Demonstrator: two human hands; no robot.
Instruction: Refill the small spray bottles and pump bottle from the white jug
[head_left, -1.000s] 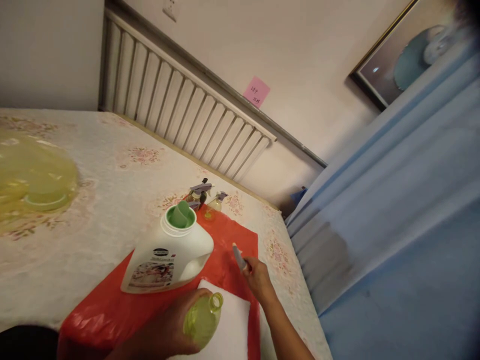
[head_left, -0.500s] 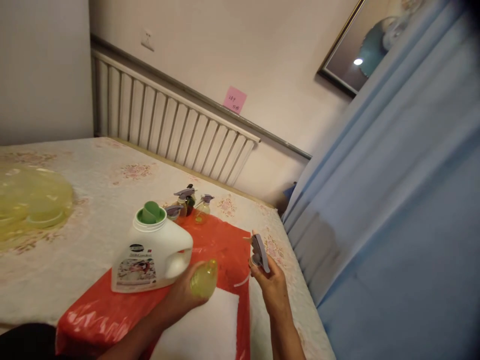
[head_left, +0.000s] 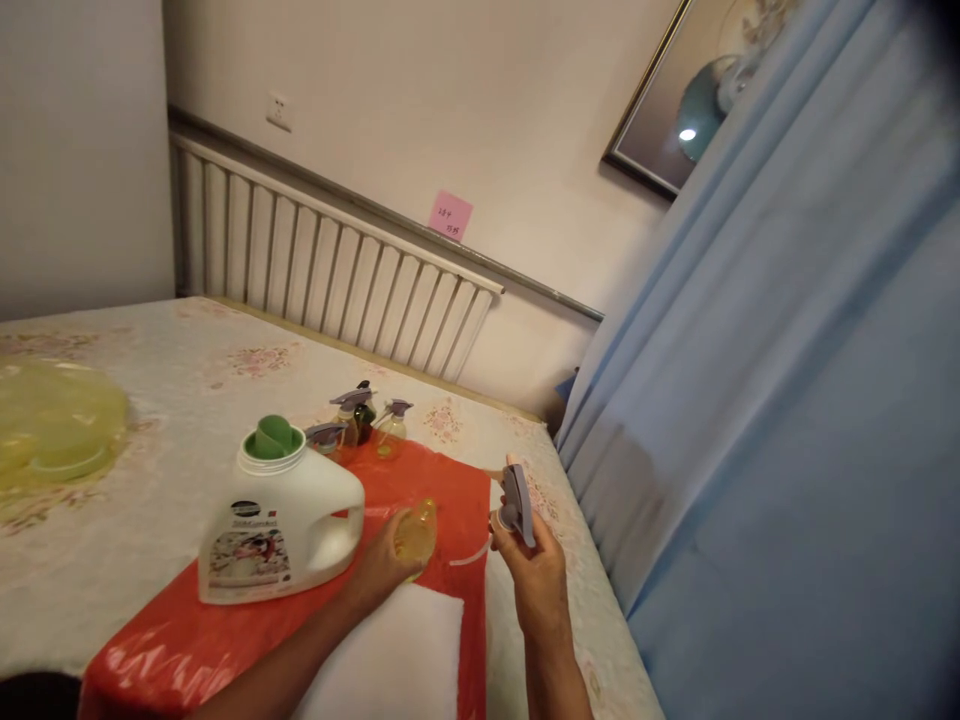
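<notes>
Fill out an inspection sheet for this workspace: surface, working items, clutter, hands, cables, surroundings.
Surface: floral cloth, partly covered by a red sheet; white pad on the red.
Working items: small translucent bottle, no spray head on it; gray spray head with a pale tube.
Clutter: white jug with green spout; spray bottles behind; yellow translucent object far left.
Hands: left hand grips the bottle; right hand holds the spray head; hands apart.
Cables: nothing seen.
Surroundings: radiator, pink note, wall socket, framed picture, blue curtain.
</notes>
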